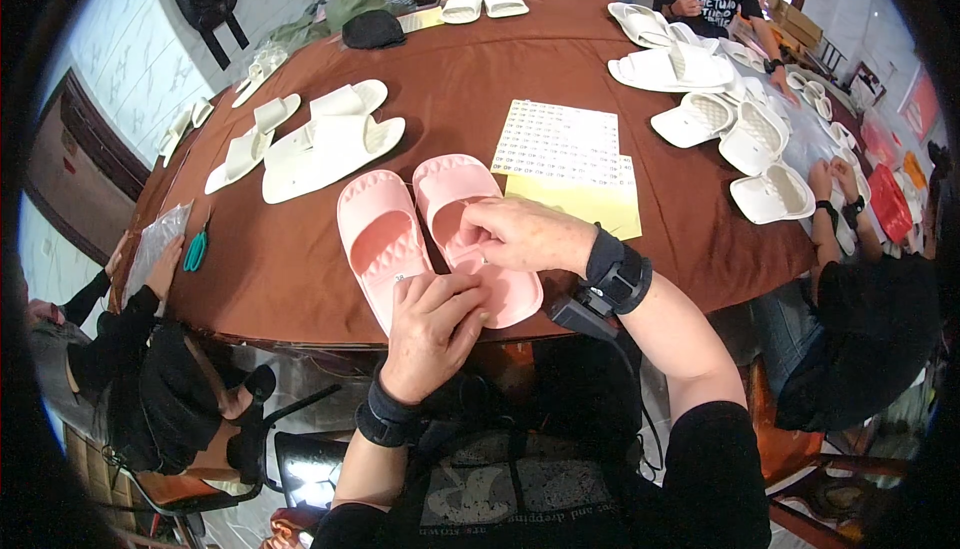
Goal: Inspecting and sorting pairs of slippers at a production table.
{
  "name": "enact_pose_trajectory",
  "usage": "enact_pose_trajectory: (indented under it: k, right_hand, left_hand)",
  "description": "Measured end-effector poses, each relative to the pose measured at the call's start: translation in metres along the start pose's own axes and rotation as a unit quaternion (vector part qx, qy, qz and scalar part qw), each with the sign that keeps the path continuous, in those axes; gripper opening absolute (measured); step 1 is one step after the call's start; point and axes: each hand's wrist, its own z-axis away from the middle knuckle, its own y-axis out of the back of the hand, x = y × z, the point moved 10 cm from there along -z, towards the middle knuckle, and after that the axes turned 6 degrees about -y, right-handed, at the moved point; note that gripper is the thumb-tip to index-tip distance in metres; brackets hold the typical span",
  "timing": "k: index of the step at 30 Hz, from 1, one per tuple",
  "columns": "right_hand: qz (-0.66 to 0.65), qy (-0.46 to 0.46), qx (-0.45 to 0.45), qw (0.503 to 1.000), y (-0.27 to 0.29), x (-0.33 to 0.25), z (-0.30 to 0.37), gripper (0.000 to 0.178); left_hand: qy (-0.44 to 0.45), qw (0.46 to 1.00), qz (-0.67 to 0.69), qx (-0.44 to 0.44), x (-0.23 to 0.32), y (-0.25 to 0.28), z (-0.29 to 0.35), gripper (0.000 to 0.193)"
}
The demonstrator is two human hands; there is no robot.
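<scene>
A pair of pink slippers lies side by side at the table's near edge, toes pointing away from me: the left slipper [377, 219] and the right slipper [515, 294]. My left hand [432, 334] is closed over their heel ends, fingers bent and the thumb against the right slipper. Beside its fingertips a small white label [400, 277] shows on the left slipper's insole. My right hand [530, 234] reaches over the right slipper, fingers pinched together at its insole behind the strap. What they pinch, if anything, is too small to make out.
Label sheets [555, 137] and yellow paper [620, 214] lie right of the slippers. White slippers stand at left [335, 154] and right [755, 139]. Teal scissors [196, 251] and a black cap [373, 31] lie on the brown tablecloth [450, 79]. Several people sit around the table.
</scene>
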Motion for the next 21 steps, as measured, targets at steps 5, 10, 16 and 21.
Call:
enact_pose_trajectory:
  k: [5, 10, 16, 21]
  right_hand:
    - [-0.018, 0.006, 0.0, 1.0, 0.002, 0.0027, -0.0005, 0.018]
    - [-0.027, 0.022, -0.027, 0.999, -0.0002, -0.002, 0.0012, 0.019]
    - [-0.019, 0.044, -0.018, 0.999, -0.0011, -0.0033, 0.0002, 0.021]
    - [0.006, 0.035, -0.026, 0.999, -0.0035, -0.003, 0.0001, 0.019]
  left_hand:
    - [0.005, 1.0, 0.005, -0.009, -0.0015, -0.0019, 0.0012, 0.021]
    - [0.008, 1.0, 0.006, -0.009, -0.0024, -0.0022, 0.0027, 0.02]
    - [-0.003, 1.0, 0.003, 0.006, -0.0005, 0.0007, 0.0019, 0.021]
    - [0.006, 1.0, 0.008, -0.01, -0.0012, -0.0013, 0.0018, 0.02]
